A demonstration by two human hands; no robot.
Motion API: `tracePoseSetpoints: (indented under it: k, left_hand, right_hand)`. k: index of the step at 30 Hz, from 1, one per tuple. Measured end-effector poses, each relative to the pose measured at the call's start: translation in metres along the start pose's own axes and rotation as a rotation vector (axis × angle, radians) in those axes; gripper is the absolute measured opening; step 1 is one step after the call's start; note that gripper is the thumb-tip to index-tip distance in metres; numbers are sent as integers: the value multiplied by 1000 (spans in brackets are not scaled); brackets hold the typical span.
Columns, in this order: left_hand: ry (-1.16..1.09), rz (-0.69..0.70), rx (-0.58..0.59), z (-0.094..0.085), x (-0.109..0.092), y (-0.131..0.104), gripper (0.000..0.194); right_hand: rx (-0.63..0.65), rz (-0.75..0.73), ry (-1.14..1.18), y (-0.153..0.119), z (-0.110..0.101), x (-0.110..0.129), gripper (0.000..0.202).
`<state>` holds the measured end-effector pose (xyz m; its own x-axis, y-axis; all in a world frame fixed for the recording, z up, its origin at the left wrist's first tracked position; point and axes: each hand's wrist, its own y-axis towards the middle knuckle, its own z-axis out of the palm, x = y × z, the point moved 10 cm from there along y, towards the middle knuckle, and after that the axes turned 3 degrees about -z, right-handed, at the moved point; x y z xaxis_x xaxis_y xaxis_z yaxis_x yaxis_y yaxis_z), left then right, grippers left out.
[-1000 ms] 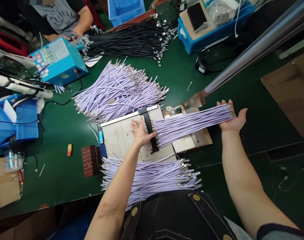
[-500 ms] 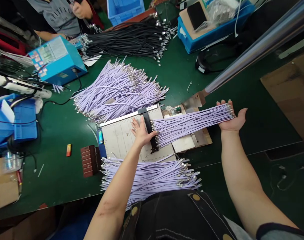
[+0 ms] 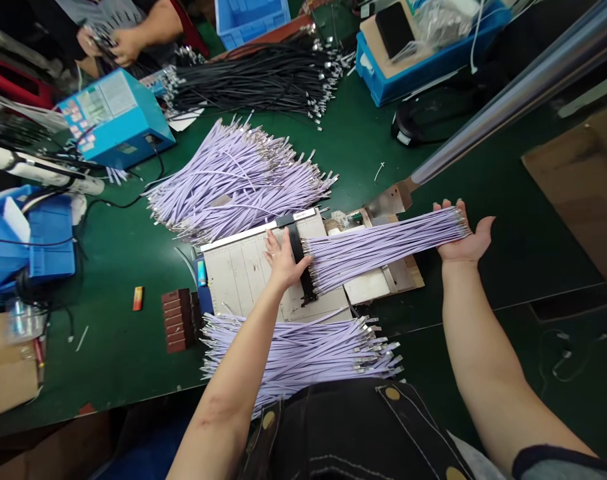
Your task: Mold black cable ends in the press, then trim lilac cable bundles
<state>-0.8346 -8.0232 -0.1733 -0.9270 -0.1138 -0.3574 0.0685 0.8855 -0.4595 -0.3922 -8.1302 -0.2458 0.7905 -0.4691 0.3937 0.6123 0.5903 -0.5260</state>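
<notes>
A flat row of lilac cables [image 3: 378, 250] with metal ends lies across the right part of a cream board [image 3: 250, 270] with printed lines. Its left ends meet a black bar [image 3: 303, 273] fixed across the board. My left hand [image 3: 284, 260] rests on the board with fingers spread, its thumb over the bar by the cable ends. At the right ends of the row is my right hand [image 3: 460, 240], palm turned up and thumb apart. The cable tips lie against its palm and open fingers, partly hiding them. Another bundle of lilac cables [image 3: 308, 353] lies nearest my body, partly behind my left forearm.
Behind the board is a large lilac cable pile [image 3: 238, 180], with black cables [image 3: 253, 77] farther back. A metal pole [image 3: 493, 113] slants in from the right. Around stand a blue box-shaped device [image 3: 116, 120] and a blue bin [image 3: 418, 63]. A co-worker's hands [image 3: 126, 47] hold cables.
My left hand shifts very slightly on the board; my right hand and the cable row stay put. The co-worker's hands have moved lower and to the left, now with dark cables in them.
</notes>
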Motion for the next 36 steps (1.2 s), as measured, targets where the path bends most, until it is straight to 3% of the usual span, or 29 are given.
tracePoseSetpoints:
  k: [5,10,13,17,22,29,36]
  left_hand:
    - [86,40,-10,7,-9,4,113]
    - [102,78,-54,-4,-9,3,110]
    - [61,27,-14,-5,-3,-1,112]
    - [70,23,57,7,-2,-10,118]
    - [54,-23,17,8,4,-13,112]
    - [7,-53,125,9,3,-14,110]
    - [0,-76,12,8,-2,-11,102]
  right_hand:
    - [6,2,-7,-2,0,0,62]
    - [10,12,-14,-3,1,-1,64]
    - [-4,9,-15,-2,0,-1,64]
    - [1,8,-1,-2,0,-1,64]
    - [11,12,-7,-3,0,-1,62]
    - [17,0,2,-4,2,-1,65]
    - [26,6,-4,-2,1,-2,64]
